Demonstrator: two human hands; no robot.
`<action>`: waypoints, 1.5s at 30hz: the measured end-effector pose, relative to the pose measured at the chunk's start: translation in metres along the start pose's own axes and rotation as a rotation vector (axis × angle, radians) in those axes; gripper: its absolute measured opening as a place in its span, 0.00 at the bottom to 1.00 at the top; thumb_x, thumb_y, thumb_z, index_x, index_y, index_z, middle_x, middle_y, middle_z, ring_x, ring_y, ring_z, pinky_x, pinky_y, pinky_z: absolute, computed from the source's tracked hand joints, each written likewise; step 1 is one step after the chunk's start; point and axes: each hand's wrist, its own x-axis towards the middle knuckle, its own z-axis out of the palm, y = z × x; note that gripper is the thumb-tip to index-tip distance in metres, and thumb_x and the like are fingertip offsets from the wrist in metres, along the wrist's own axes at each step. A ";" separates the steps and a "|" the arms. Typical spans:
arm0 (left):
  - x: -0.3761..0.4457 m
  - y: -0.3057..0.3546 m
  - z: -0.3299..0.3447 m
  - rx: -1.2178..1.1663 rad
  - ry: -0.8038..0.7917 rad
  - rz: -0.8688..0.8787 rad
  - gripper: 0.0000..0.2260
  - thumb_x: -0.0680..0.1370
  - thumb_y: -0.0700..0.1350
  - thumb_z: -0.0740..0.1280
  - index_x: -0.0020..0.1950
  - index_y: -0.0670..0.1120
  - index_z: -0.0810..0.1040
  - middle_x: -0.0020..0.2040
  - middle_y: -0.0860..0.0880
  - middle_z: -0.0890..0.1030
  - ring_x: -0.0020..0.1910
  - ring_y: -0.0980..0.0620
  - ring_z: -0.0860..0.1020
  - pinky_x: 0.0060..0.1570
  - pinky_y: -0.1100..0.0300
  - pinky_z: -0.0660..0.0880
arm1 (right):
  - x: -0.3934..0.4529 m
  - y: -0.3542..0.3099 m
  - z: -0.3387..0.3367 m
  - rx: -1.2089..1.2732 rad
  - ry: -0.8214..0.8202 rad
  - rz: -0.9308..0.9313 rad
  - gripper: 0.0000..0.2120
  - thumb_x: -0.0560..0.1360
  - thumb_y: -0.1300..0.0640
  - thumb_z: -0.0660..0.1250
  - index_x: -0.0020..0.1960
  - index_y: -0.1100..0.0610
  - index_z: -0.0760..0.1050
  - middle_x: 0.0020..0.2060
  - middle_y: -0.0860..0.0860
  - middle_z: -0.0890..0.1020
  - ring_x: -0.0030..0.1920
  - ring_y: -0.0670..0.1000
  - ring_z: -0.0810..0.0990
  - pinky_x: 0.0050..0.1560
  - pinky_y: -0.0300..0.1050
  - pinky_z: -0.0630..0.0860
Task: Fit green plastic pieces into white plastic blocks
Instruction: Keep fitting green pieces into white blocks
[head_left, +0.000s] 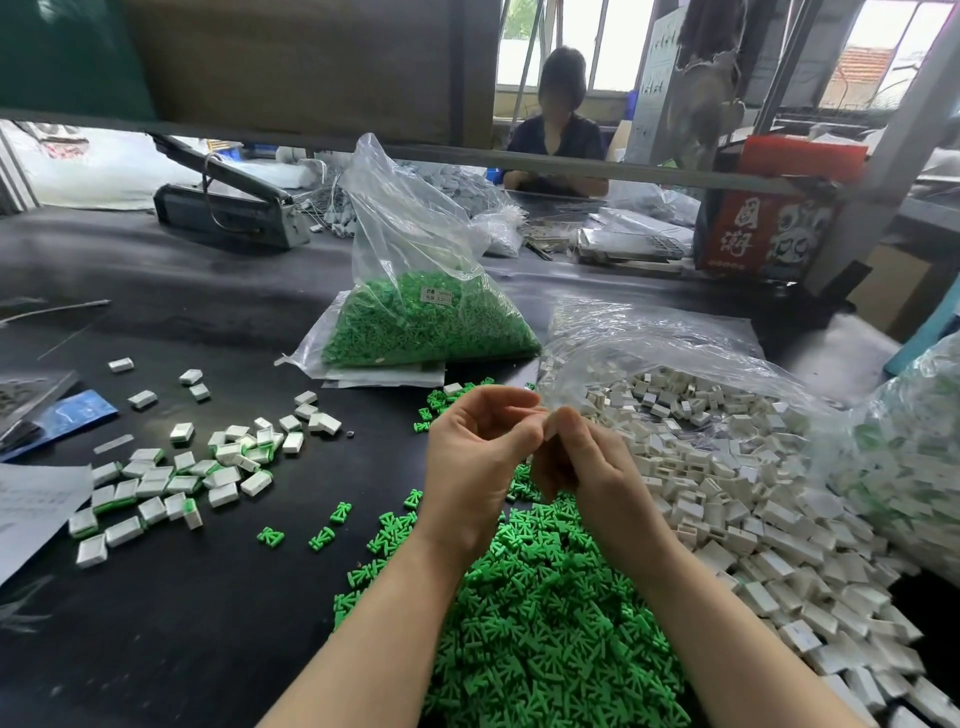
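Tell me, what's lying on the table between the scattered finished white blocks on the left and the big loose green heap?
In the head view, a few stray green pieces lie on the black mat between the finished white blocks and the green heap.

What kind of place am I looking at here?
Probably a small factory assembly bench: loose heaps of green plastic pieces and white plastic blocks, a clear bag of more green pieces, and another seated worker opposite.
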 end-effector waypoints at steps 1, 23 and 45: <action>0.001 0.001 -0.001 -0.003 -0.015 -0.003 0.08 0.69 0.34 0.75 0.45 0.44 0.82 0.38 0.47 0.84 0.37 0.54 0.81 0.39 0.63 0.78 | 0.001 -0.001 0.000 0.041 -0.004 0.012 0.20 0.80 0.45 0.54 0.39 0.53 0.78 0.26 0.50 0.73 0.28 0.49 0.70 0.29 0.46 0.66; 0.003 0.002 -0.003 0.209 -0.019 0.048 0.03 0.76 0.30 0.68 0.47 0.34 0.81 0.33 0.51 0.82 0.30 0.60 0.78 0.30 0.69 0.73 | 0.004 -0.003 -0.005 0.018 -0.061 0.055 0.19 0.79 0.48 0.54 0.41 0.62 0.73 0.28 0.51 0.75 0.28 0.47 0.71 0.29 0.39 0.67; 0.000 0.002 0.004 0.029 -0.025 -0.070 0.08 0.68 0.35 0.67 0.41 0.42 0.85 0.29 0.41 0.79 0.24 0.50 0.75 0.26 0.60 0.75 | 0.004 -0.004 -0.007 0.108 -0.124 0.076 0.14 0.78 0.50 0.59 0.56 0.48 0.82 0.35 0.56 0.72 0.34 0.50 0.71 0.34 0.50 0.63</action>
